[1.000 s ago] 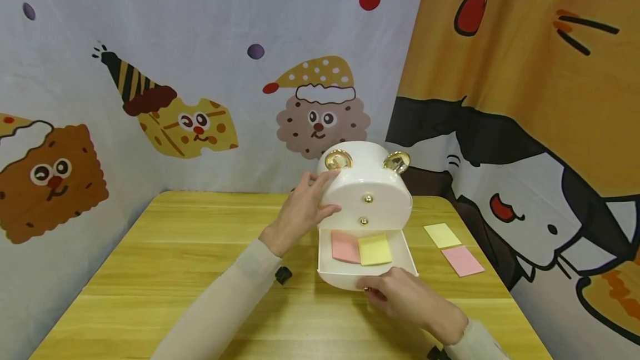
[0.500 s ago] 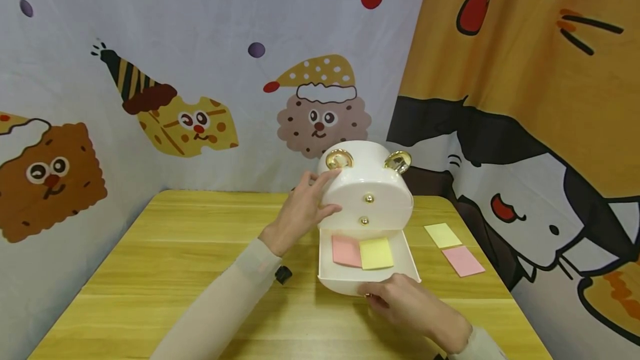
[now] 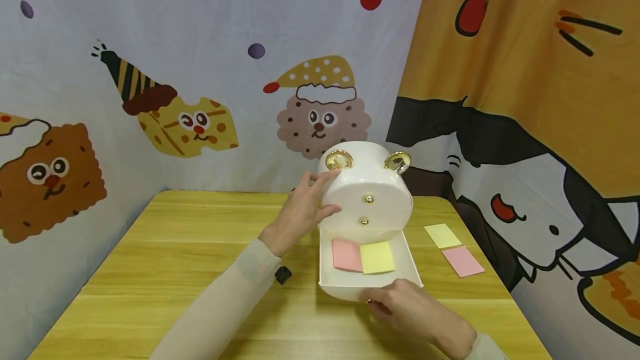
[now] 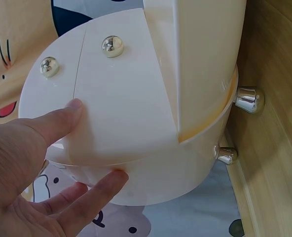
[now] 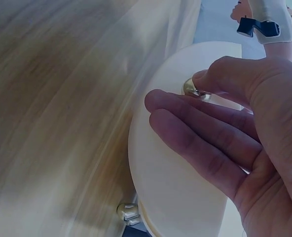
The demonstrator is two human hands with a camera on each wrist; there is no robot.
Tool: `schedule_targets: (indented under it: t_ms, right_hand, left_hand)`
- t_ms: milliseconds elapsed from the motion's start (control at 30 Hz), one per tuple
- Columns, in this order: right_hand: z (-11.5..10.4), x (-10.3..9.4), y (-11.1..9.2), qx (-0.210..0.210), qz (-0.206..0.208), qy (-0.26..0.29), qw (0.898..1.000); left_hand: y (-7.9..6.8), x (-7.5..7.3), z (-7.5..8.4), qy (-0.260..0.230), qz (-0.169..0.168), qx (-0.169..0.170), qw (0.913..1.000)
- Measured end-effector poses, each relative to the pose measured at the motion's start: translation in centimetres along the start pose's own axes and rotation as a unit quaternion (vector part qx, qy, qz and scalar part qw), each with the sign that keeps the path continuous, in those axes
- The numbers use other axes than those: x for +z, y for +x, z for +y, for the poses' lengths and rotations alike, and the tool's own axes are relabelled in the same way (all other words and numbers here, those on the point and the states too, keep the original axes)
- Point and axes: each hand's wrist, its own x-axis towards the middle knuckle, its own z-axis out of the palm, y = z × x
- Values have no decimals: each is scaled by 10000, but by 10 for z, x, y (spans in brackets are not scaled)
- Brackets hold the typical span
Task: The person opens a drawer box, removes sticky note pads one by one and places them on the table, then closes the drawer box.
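Note:
A white storage box (image 3: 365, 171) with gold ears and gold knobs stands on the table, its bottom drawer (image 3: 325, 271) pulled out toward me. Inside the drawer lie a pink sticky note pad (image 3: 346, 255) and a yellow sticky note pad (image 3: 377, 258), side by side. My left hand (image 3: 300, 213) rests against the box's left side; in the left wrist view its thumb touches the front and its other fingers (image 4: 99, 195) the curved side. With thumb and index finger, my right hand (image 3: 407, 304) pinches the drawer's gold knob (image 5: 191, 88), which is partly hidden.
To the right of the box, a second yellow pad (image 3: 442, 235) and a second pink pad (image 3: 463, 261) lie on the wooden table (image 3: 200, 271). Cartoon-printed cloth (image 3: 200, 26) hangs behind the table. Small gold feet (image 4: 249, 100) support the box.
My right hand has drawn the drawer a little farther out toward me, and the two pads inside have come along. The left hand stays against the box.

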Motion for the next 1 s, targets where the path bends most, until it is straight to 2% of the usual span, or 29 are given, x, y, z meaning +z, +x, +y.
schedule_targets:
  t_ms: [733, 1000]
  right_hand:
    - [-7, -4, -3, 248, -750, 328, 9963]
    - [-6, -4, -3, 9, -483, 321, 9983]
  left_hand:
    - [-1, -1, 1, -16, -35, -39, 10000]
    - [-1, 0, -1, -25, 7, 4, 10000]
